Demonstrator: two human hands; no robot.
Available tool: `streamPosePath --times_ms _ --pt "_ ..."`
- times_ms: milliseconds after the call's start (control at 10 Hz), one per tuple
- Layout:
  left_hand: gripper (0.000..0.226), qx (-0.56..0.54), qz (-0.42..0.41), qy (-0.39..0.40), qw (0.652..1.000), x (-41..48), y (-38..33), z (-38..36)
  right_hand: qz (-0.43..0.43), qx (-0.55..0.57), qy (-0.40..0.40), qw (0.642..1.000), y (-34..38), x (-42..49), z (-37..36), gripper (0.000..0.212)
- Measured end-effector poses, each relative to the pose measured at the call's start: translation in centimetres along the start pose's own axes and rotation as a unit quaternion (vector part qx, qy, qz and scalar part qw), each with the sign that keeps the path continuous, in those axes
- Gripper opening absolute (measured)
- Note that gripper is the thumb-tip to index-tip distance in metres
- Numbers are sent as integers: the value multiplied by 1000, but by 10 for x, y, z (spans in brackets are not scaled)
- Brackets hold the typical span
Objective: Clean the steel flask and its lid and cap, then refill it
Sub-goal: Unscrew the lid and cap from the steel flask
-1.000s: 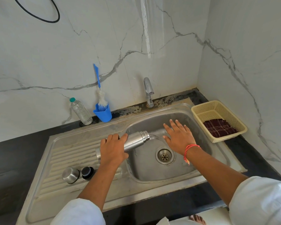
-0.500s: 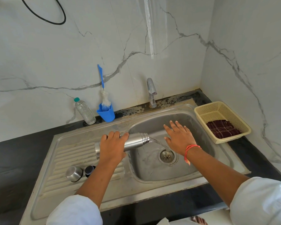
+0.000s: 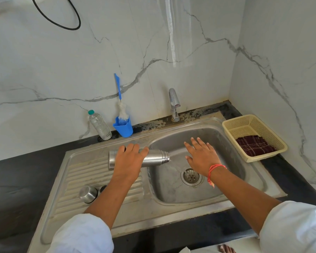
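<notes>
Two hands over the sink (image 3: 171, 214) here. Left hand (image 3: 130, 161) comes down from above and has its fingers and thumb curled round the flask (image 3: 153, 157), gripping the middle of the body. Flask's on its side, base over the drainboard (image 3: 84, 170), open threaded mouth pointing right out over the basin. A thin stream of water (image 3: 169, 166) spills from the mouth and lands beside the drain (image 3: 191, 177).

Right hand (image 3: 202, 157) is flat, palm down, fingers spread, holding nothing. It sits over the basin just right of the flask mouth, not touching it. Can't tell if it's touching the basin wall or hanging above it. Red thread (image 3: 214, 170) on that wrist.

Cap (image 3: 88, 194), the little steel cup, is upside down on the drainboard near the front-left. Black lid (image 3: 103, 188) is right beside it, mostly hidden behind the left forearm.

Tap (image 3: 174, 105) stands at the back edge, no water coming from it that I can see. Left of that, against the marble wall: a blue cup (image 3: 123, 126) with a brush (image 3: 119, 99) standing in it, and a plastic bottle (image 3: 99, 125) with a green top. Right of the sink there's a cream basket (image 3: 232, 123) with a dark checked cloth (image 3: 254, 147) inside.
</notes>
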State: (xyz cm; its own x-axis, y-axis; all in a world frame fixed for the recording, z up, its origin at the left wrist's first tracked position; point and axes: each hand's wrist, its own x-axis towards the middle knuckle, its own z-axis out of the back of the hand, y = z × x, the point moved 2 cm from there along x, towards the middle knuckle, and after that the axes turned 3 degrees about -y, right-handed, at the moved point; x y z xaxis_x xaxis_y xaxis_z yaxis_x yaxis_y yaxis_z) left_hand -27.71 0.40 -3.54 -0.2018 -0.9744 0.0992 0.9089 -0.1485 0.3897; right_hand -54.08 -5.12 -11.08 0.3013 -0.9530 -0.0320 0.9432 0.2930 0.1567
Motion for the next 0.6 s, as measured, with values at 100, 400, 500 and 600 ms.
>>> streamPosePath --times_ms 100,400,500,600 --pt "75 8 -10 -2 1000 0 1 2 3 -4 1 1000 3 0 1 63" --pt "80 39 -29 -1 999 3 3 3 10 -13 9 1000 10 2 1 64" --pt "80 42 -31 -3 999 4 5 -1 11 -7 12 1000 10 4 0 64" --pt "78 5 -1 14 1000 7 7 -10 -16 63 32 997 8 10 -5 62"
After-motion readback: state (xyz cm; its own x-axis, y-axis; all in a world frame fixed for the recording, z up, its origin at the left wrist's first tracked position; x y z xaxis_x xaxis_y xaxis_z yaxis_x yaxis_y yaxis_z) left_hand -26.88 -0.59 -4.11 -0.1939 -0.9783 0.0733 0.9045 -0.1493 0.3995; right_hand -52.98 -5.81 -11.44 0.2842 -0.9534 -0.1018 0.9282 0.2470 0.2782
